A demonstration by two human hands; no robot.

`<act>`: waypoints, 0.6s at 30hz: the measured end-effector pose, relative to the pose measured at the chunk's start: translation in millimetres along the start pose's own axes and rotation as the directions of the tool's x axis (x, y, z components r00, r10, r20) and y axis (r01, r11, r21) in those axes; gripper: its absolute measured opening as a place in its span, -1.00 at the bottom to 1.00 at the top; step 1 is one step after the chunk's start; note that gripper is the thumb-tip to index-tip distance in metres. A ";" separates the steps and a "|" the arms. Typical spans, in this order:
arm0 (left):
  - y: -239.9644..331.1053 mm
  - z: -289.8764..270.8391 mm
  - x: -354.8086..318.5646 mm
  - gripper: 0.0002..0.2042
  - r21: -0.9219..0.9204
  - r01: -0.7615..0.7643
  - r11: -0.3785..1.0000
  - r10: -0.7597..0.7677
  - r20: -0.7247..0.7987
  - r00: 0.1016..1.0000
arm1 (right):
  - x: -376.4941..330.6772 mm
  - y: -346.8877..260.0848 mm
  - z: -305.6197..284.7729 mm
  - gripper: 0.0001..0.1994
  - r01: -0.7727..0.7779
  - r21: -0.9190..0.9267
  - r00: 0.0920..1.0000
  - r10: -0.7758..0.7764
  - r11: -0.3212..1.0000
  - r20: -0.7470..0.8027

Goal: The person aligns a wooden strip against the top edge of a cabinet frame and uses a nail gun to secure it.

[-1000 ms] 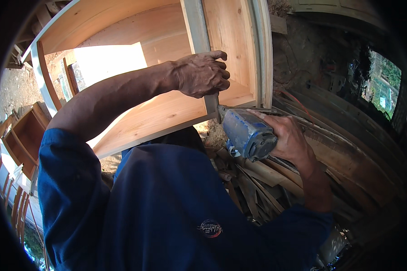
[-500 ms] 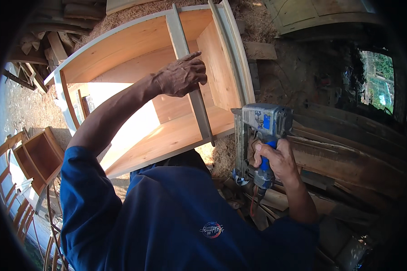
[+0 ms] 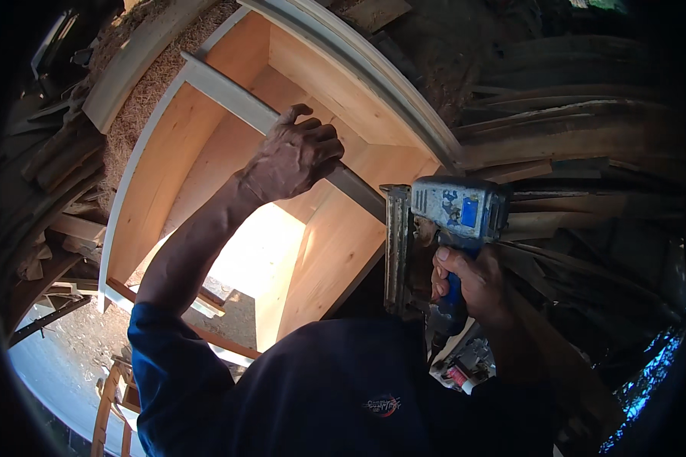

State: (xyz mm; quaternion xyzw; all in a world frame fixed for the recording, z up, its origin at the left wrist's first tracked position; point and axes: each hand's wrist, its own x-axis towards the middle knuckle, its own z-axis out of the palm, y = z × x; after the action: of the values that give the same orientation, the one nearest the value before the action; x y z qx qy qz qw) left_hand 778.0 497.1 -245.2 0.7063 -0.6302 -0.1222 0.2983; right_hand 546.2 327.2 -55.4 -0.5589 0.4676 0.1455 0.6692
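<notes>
while the left hand [image 3: 296, 156] curls its grip around the wooden rail [image 3: 232, 97] across the open cabinet [image 3: 156, 171], the right hand [image 3: 472, 283] wraps its grip around the nail gun [image 3: 459, 207] by the rail's right end; a loose hold could let it shift.

Your left hand [image 3: 293, 156] is on the bar [image 3: 232, 97] that runs across the open cabinet [image 3: 156, 164] in front of you. Your right hand [image 3: 472, 283] holds the nail gun [image 3: 456, 207] near the bar's closer end. Planks [image 3: 564, 141] lie right of the cabinet; a board [image 3: 141, 65] lies beyond its left side.
</notes>
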 end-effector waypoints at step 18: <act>-9.6 13.1 -6.1 -0.78 0.150 -0.141 0.979 0.156 -0.091 0.984 | -12.6 18.5 43.8 -0.58 -0.043 0.012 0.975 0.044 0.999 -0.219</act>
State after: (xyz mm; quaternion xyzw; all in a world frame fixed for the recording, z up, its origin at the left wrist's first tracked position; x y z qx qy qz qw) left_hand 777.6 499.7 -262.4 0.6823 -0.6721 -0.0175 0.2870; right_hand 546.7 376.2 -59.4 -0.5589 0.5511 0.0959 0.6121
